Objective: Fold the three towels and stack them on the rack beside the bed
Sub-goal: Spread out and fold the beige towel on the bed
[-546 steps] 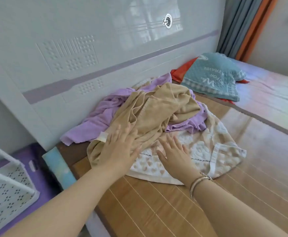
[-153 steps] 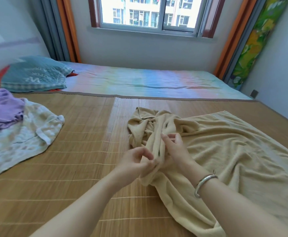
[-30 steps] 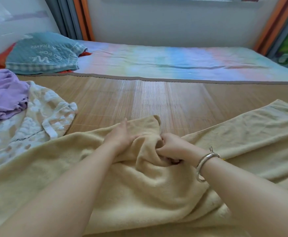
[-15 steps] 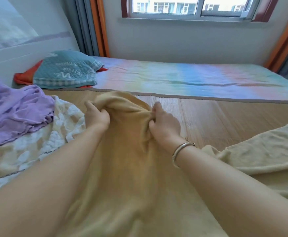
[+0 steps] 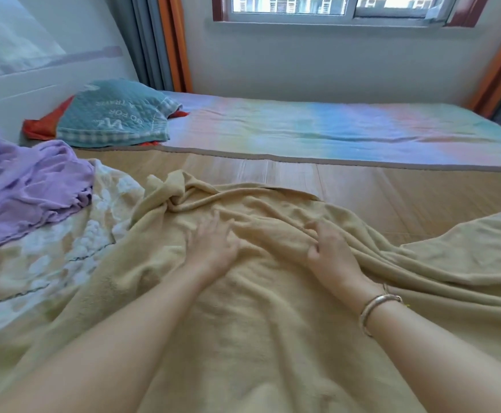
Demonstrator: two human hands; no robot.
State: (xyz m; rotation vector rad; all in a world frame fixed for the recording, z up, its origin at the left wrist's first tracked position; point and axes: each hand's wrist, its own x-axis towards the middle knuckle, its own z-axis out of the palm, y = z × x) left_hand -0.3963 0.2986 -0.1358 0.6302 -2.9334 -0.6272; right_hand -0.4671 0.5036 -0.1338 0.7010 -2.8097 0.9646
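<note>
**Bed surface and what is laid on it**

The bed is covered by a woven bamboo mat (image 5: 347, 186), bare beyond the hands. A tan towel (image 5: 258, 323) is spread rumpled over the mat; the left hand (image 5: 213, 248) and right hand (image 5: 331, 254) are laid flat on it with fingers extended, nothing being grasped. To the left of the left hand, a cream patterned towel (image 5: 49, 263) is laid on the mat, partly overlapped by the tan towel. Farther left, a crumpled purple towel (image 5: 26, 189) is piled on the patterned one. Beyond the hands, a pastel striped sheet (image 5: 332, 132) is spread, and a teal pillow (image 5: 115, 114) is set at far left.
</note>
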